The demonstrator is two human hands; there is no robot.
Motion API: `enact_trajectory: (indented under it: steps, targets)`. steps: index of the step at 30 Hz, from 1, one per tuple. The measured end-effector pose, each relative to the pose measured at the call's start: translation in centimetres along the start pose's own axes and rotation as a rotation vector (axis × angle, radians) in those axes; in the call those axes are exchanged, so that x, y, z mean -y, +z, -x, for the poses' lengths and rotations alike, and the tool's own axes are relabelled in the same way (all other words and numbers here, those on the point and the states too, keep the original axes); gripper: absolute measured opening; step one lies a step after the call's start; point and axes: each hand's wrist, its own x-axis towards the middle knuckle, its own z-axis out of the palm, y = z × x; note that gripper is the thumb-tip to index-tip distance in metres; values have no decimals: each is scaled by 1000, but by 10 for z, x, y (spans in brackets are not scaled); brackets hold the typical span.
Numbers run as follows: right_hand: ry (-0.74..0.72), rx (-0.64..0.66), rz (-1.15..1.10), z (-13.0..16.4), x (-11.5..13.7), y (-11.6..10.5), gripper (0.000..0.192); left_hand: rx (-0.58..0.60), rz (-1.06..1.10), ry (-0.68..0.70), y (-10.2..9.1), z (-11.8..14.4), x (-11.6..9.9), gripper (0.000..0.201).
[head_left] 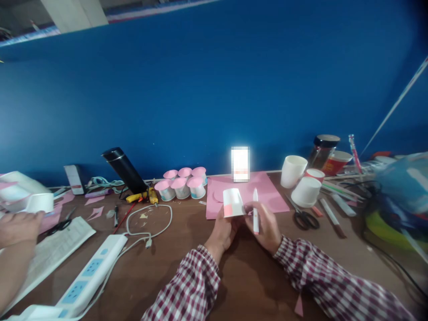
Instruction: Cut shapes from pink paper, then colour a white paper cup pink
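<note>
Plaid sleeves (187, 290) fill the bottom edge, nearest the camera. Left hand (222, 232) grips a white paper cup (233, 203), held upside down above the desk (167, 267), pink patch on its lower left side. Right hand (264, 225) is closed around a white pen (256, 216), pink band near its lower end, tip up, just beside the cup. Behind them a pink sheet (267, 196) lies flat on the desk. Left of it, six small cups (182, 183) clustered together, each capped in pink; contents hidden. Right of the sheet, one white cup upright (293, 171), another inverted (306, 192), insides not visible; scissors (302, 217) near them. A dark-lidded jar (323, 149) stands behind. White power strip (90, 276) at left. Another person's hand (16, 227) at far left.
</note>
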Motion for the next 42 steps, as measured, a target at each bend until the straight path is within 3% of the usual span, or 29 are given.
enact_trajectory:
  steps: [11,15,20,23,27,33,42]
  targets:
    - [31,0,-56,1,0,0,18,30,93,-53,-3,-5,4,20]
    - [76,-80,-56,-2,-3,-1,17,69,44,-85,-1,0,1,24]
    - [165,-201,6,-10,-14,-3,17,-42,-6,-195,-5,3,5,29]
    - [181,-198,11,-11,-18,-3,18,-65,-43,-179,-5,2,8,26]
    - [169,-147,-8,-8,-19,-2,18,-94,82,-93,-6,1,10,28]
    - [157,-121,6,-5,-19,1,17,99,217,-31,-6,2,4,34]
    - [128,-45,-64,-2,-13,2,14,120,280,-91,-5,2,1,42]
